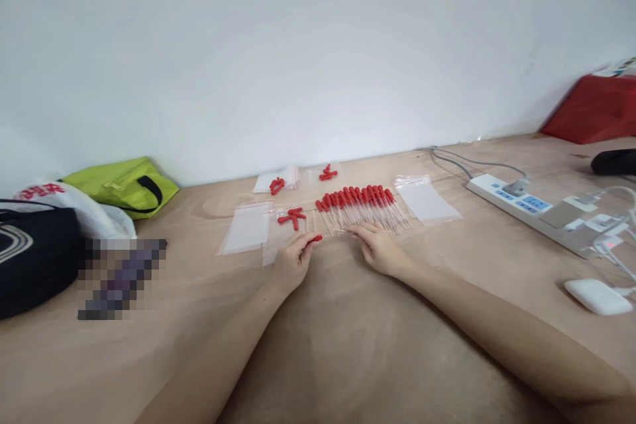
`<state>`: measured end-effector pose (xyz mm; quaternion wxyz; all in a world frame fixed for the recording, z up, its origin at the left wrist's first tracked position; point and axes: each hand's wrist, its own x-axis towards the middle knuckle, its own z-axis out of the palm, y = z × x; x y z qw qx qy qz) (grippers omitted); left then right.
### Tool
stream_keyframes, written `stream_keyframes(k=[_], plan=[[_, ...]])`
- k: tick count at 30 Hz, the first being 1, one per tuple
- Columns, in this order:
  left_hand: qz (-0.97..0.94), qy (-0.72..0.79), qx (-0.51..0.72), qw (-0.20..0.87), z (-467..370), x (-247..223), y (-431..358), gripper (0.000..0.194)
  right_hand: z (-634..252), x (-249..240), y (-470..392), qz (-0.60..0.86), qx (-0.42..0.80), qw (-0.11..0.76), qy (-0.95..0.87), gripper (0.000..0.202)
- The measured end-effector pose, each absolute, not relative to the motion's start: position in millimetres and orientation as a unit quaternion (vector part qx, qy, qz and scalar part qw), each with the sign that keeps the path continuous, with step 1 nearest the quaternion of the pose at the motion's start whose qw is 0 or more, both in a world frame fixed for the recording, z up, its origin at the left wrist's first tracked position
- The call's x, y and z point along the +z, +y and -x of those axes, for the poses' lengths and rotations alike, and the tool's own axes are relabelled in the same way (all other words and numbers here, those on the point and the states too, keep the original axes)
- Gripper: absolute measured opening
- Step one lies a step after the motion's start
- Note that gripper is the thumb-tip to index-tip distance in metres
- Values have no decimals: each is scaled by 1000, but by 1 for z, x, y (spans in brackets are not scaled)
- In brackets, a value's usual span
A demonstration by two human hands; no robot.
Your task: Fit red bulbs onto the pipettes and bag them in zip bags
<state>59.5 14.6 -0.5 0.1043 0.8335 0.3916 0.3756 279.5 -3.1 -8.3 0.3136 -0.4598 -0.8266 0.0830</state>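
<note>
1. Head view: the left hand (291,262) has its thumb and fingers closed on a red cap (317,238).
2. The right hand (380,248) pinches a thin tube (347,232) between fingertips, its end toward the red cap but apart from it.
3. Just beyond the hands, capped tubes (358,197) lie side by side in a row on the table (342,344), red ends toward the wall.
4. Loose caps (293,218) lie beyond the left hand; two smaller piles sit nearer the wall.
5. A left bag (245,228) and a right bag (430,199), both clear, flank the row.
6. A power strip (501,193) lies farther right.
</note>
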Motion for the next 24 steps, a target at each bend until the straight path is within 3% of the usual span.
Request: stream_keyframes(k=[6,18,24], plan=[[-853,370,364,53,-60,0,14,23,-270,-4,-8,445,29,291,-846,25],[-847,369,352,151,-63,2,7,27,-268,-4,-8,433,63,292,-850,28],[-857,346,362,122,-63,0,6,24,-268,-5,-7,421,88,285,-857,27]])
